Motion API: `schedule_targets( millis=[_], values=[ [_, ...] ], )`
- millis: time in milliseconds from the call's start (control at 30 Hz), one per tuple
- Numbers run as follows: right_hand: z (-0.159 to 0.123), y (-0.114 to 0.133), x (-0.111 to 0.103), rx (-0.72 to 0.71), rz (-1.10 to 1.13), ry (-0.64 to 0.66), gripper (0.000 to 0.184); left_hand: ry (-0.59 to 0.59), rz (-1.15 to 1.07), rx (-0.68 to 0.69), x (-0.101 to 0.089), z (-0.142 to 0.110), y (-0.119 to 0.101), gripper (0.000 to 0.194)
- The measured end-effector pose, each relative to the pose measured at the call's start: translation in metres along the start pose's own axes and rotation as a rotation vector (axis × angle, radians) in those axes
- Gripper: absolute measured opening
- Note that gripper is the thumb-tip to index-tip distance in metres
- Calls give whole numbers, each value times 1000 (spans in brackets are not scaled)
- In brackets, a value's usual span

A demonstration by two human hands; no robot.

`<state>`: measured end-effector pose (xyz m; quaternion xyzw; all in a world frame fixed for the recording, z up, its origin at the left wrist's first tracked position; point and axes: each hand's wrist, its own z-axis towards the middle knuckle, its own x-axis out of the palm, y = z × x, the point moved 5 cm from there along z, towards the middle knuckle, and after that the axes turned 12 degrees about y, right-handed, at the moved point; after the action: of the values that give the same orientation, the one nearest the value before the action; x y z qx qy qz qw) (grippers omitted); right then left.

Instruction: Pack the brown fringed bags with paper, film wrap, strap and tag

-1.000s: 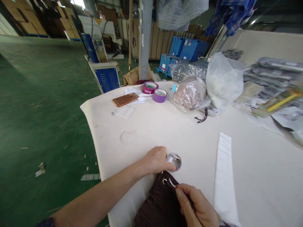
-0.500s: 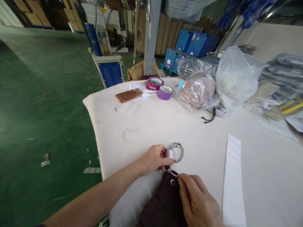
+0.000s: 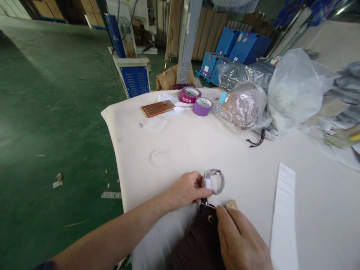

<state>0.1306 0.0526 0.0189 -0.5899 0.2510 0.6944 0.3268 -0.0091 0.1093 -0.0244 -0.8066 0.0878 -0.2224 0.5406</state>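
At lower centre of the frame, the left hand (image 3: 188, 192) is gripping the wrapped ring (image 3: 222, 183) between thumb and fingers, white label (image 3: 206, 183) showing. Ring is sitting just above the top edge of the dark cloth (image 3: 194, 242), which is filling bottom centre. Right hand (image 3: 240, 236) is closing its fingertips on the thin white strand (image 3: 212, 206), near the metal eyelet (image 3: 210, 219); thumb is hiding from view. Strand is running from the fingertips toward the metal loop (image 3: 206, 203). Can't tell whether it's passing through the loop or behind.

Step in hand, as judged: strand is being worked at the loop while the left hand is steadying the ring. Next move is probably calling for a still left grip, a firm pinch and light tension. White strip (image 3: 284, 217) is lying lower right, phone (image 3: 157, 108) upper centre; neither hand is touching them.
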Motion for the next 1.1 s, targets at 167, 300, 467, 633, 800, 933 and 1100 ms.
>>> schedule_targets(
  millis=[167, 300, 467, 633, 800, 933, 1100],
  values=[
    [0, -2, 4, -9, 3, -2, 25, -2, -21, 28, 0, 0, 0, 34],
    [1, -5, 9, -23, 17, 16, 24, 9, -15, 44, -1, 2, 2, 36],
    [8, -5, 2, 1, 57, 3, 23, 30, -20, 48, -1, 2, 3, 37],
    [14, -5, 0, -18, 98, 46, 22, 32, -19, 39, -1, 1, 1, 36],
    [15, -5, 3, 8, 141, 73, 22, 25, -17, 41, -1, -1, -2, 32],
    [16, -7, 6, 43, 281, 74, 22, 23, -2, 37, -2, -1, -1, 32],
    [20, -8, 13, 102, 430, 101, 19, -9, 167, 19, -6, 0, 0, 31]
  ],
)
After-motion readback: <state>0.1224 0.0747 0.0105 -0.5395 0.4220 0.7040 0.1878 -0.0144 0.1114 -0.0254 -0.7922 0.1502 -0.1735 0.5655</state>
